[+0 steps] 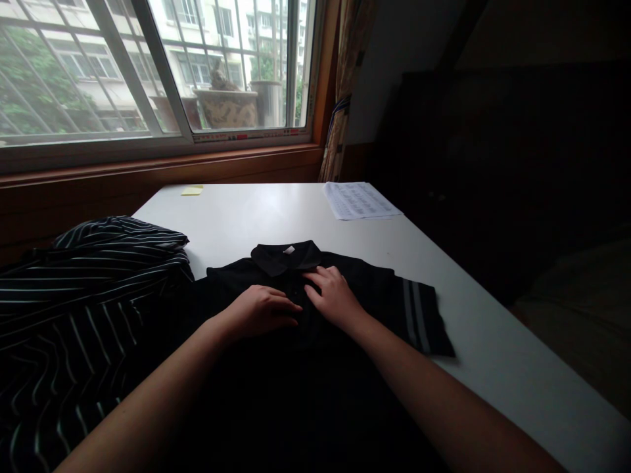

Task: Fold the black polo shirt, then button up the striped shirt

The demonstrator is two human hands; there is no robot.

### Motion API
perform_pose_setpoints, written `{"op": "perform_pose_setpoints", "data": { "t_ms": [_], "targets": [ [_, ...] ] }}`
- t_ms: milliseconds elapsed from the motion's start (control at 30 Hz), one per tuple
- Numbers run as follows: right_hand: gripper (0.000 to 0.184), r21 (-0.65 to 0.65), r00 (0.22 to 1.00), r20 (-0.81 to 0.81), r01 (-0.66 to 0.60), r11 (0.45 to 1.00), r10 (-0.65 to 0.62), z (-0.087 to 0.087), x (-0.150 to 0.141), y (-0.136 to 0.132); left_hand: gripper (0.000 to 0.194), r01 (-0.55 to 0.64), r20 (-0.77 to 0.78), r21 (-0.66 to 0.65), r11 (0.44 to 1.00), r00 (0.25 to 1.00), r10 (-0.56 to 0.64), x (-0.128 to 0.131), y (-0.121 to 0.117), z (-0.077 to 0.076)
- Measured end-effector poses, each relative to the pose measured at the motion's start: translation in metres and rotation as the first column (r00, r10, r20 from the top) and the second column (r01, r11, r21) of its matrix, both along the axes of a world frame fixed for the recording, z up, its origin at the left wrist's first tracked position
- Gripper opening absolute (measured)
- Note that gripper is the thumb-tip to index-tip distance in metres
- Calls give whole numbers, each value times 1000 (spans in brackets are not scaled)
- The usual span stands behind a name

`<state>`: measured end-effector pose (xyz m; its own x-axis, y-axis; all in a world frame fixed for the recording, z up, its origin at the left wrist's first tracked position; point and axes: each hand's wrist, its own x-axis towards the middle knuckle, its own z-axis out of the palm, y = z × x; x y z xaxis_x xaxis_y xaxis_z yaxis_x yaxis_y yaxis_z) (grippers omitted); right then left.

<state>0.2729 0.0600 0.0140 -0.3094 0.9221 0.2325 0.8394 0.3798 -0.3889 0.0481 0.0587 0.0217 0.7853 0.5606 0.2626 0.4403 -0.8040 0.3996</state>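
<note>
Black polo shirt (pixel 305 335) is lying front up on the white table (pixel 261 210), its collar (pixel 270 261) pointing toward the window (pixel 231 66), a pale label (pixel 289 249) showing inside the neck. Left hand (pixel 261 309) is resting at the placket, fingers bending loosely, thumb sitting just below them; whether they are gripping any cloth, cannot tell. Right hand (pixel 335 292) is lying on the chest just below the collar, fingers loosely extending, thumb standing apart, with nothing visibly held. Two grey stripes (pixel 417 315) are crossing the right-hand sleeve. Striped garment (pixel 93 276) is heaping up at left; printed sheets (pixel 362 200) and a yellow sticky note (pixel 192 190) are lying by the far edge
</note>
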Motion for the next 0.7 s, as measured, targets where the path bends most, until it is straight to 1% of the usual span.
{"op": "perform_pose_setpoints", "data": {
  "t_ms": [100, 267, 400, 467, 533, 633, 700],
  "targets": [
    [34, 3, 1000, -6, -3, 1000, 3, 0, 0, 0, 23, -3, 4, 1, 1000, 1000, 3, 1, 0, 1],
    [34, 24, 1000, -25, -10, 1000, 10, -2, 1, 1, 18, -2, -6, 50, 999, 1000, 2, 4, -3, 2],
    [31, 55, 996, -82, -11, 998, 16, -4, 1, 2, 17, -2, -20, 62, 998, 1000, 3, 7, -4, 0],
    [29, 84, 990, -142, -9, 996, 21, -5, 1, 3, 15, -12, -25, 63, 998, 1000, 13, 8, -4, -2],
    [26, 125, 971, -235, -3, 992, 33, -4, 2, 4, 14, -25, -32, 64, 998, 999, 27, 9, -4, -5],
    [21, 181, 917, -394, 15, 983, 58, 0, 2, 3, 14, -55, -59, 89, 994, 996, 61, 10, -5, -8],
    [17, 216, 879, -472, 48, 975, 61, 4, 3, 1, 14, -62, -65, 100, 993, 995, 69, 10, -6, -8]
  ]
}}
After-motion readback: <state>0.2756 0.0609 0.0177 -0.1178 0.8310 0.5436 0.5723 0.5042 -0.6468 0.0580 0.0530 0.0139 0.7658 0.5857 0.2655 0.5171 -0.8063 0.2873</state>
